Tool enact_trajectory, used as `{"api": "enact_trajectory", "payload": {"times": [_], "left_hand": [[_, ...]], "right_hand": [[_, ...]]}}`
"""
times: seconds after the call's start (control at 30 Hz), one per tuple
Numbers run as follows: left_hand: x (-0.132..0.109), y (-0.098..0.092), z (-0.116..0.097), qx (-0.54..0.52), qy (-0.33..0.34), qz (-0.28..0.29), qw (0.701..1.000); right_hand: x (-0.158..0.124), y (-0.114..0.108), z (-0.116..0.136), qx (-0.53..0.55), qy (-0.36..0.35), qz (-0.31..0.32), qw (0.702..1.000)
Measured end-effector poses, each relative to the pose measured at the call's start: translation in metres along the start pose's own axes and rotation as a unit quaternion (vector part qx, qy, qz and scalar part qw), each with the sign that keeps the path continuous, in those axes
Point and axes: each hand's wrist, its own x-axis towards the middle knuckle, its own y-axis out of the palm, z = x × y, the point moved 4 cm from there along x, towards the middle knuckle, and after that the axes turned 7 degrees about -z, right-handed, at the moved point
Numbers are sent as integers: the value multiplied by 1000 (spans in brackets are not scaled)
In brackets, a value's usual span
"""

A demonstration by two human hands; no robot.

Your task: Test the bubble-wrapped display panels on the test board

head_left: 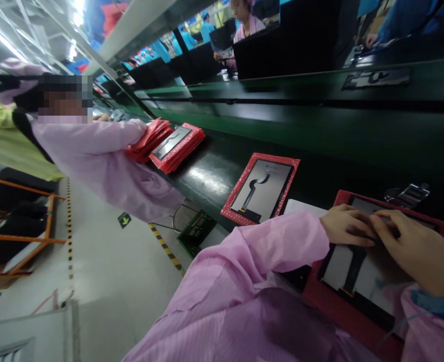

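Note:
A display panel [376, 296] with a grey back lies on a red mat [320, 289] in front of me. From its lower edge a black ribbon cable [355, 266] runs up under my fingers. My left hand [348, 224] is closed, its bent fingers pressed on the cable's upper part. Fingertips meeting the left hand's, my right hand [418, 251] is curled closed over the panel; what it pinches is hidden. A blue band [436, 305] circles my right wrist. Beyond the hands stands a small shiny metal and clear object [414, 193], its kind unclear.
To the left, another panel [269, 188] lies on red bubble wrap [235, 203]. White paper [304, 206] sits beside my left sleeve. Farther along the dark bench [210, 176], a co-worker in pink [93, 151] stands by stacked red bubble-wrap packs [182, 153]. A green box [195, 231] is below the edge.

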Motion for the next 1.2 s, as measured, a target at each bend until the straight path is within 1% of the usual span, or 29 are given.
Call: {"api": "enact_trajectory", "payload": {"times": [0.13,0.27,0.43,0.6,0.7,0.93,1.07,1.2], "left_hand": [[0,-2,-2,2,-4,9,1000],[1,1,1,24,-6,23,999],[0,3,3,17,5,7,1000],[1,3,3,18,-12,10,1000],[1,7,7,7,-12,1,1000],[2,15,15,-31,16,-24,999],[1,12,13,-23,26,-29,999],[0,9,10,-20,19,-12,1000]], "right_hand": [[-1,4,-3,-11,2,14,1000],[-1,3,-2,-4,9,18,1000],[-1,2,-2,-5,8,20,1000],[-1,4,-3,-6,12,22,1000],[-1,5,-4,-2,13,29,999],[-2,5,-5,-5,23,37,999],[-2,4,-4,-3,14,24,1000],[-3,4,-3,-6,-5,9,1000]]}}
